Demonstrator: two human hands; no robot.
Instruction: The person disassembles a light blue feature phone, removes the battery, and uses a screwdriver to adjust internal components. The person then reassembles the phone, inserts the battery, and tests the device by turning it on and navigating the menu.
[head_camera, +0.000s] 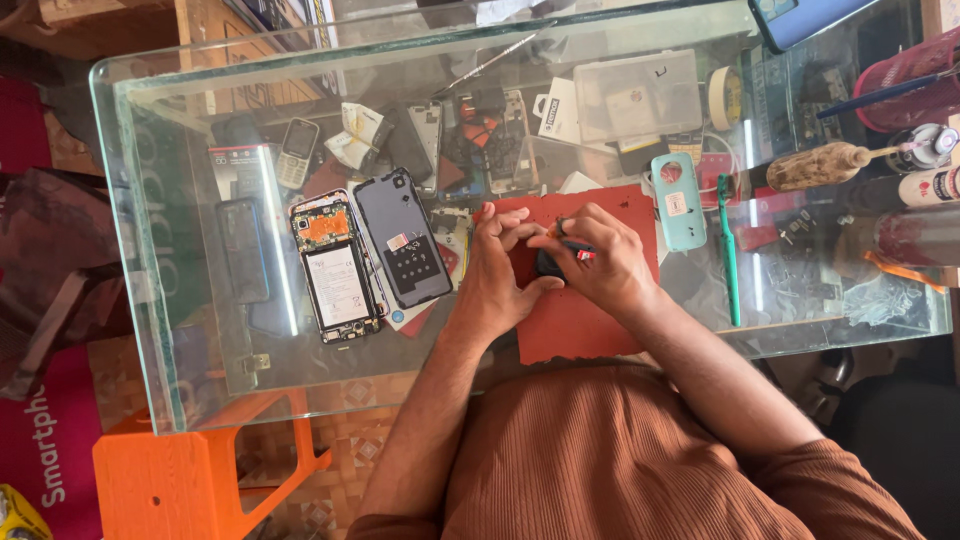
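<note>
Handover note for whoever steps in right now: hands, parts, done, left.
Left hand and right hand meet over the red mat, both pinching a small dark part; details hidden by fingers.
Opened phone, board and battery exposed, lies left of the hands; its dark back cover beside it.
Done: cover off.
Left: small part not yet set down; phone not yet closed.

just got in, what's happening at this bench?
A person works at a glass table, both hands over a red mat. The left hand and right hand together pinch a small dark part; what it is can't be told. Beside them lie an opened phone and its dark back cover.
</note>
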